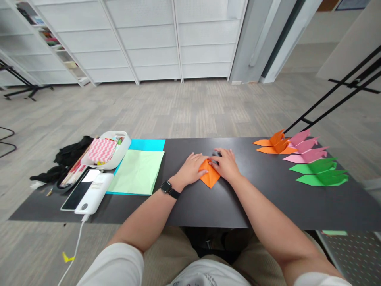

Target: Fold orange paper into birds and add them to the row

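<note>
A folded orange origami paper [210, 178] lies on the dark table in front of me, its lower end coming to a point toward me. My left hand [190, 168] grips its left side, thumb on top and fingers stretched along the upper edge. At the upper right edge, my right hand [226, 165] has bent fingers and thumb closed on the paper. Part of the sheet's upper area is hidden beneath the fingers. A black smartwatch [166, 186] sits on my left wrist.
Folded orange [276, 143], pink [308, 153] and green paper birds [323, 178] stand on the right. To the left are light green sheets [138, 171] over blue ones, a white box [121, 153], a phone [77, 194], a white power bank [94, 193] and black cloth [73, 153].
</note>
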The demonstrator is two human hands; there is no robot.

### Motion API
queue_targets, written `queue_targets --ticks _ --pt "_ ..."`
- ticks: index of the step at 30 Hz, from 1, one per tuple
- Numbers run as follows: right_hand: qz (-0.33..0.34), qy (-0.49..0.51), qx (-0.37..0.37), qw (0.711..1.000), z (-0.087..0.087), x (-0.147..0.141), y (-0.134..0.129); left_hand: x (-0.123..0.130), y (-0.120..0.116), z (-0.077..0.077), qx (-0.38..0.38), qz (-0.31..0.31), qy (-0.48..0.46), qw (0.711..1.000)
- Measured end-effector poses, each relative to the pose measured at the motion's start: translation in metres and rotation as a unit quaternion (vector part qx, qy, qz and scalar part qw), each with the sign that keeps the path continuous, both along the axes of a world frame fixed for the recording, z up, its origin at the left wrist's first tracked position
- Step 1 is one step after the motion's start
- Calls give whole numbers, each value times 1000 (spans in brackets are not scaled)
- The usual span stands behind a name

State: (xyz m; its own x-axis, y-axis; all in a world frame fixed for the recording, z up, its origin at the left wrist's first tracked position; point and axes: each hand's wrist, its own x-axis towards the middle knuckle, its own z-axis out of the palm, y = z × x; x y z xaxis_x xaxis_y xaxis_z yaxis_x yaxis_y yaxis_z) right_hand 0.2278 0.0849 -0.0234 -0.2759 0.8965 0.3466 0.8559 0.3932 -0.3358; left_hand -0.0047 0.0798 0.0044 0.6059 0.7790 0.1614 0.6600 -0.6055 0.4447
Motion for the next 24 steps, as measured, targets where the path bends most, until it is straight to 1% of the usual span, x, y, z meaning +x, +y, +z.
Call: queue_targets --ticks 3,14,20,24 --pt "3 6 10 1000 -1 -1 2 0 1 -2 -6 -15 9 1000" --pt "-4 27 36 999 -2 -2 2 2 -5 1 -18 3 54 998" --pt "-4 -10 41 999 2 1 -8 3 -7 4 -21 3 57 998" --pt "10 -47 22 999 10 9 -16 3 -7 5 -27 5 64 998"
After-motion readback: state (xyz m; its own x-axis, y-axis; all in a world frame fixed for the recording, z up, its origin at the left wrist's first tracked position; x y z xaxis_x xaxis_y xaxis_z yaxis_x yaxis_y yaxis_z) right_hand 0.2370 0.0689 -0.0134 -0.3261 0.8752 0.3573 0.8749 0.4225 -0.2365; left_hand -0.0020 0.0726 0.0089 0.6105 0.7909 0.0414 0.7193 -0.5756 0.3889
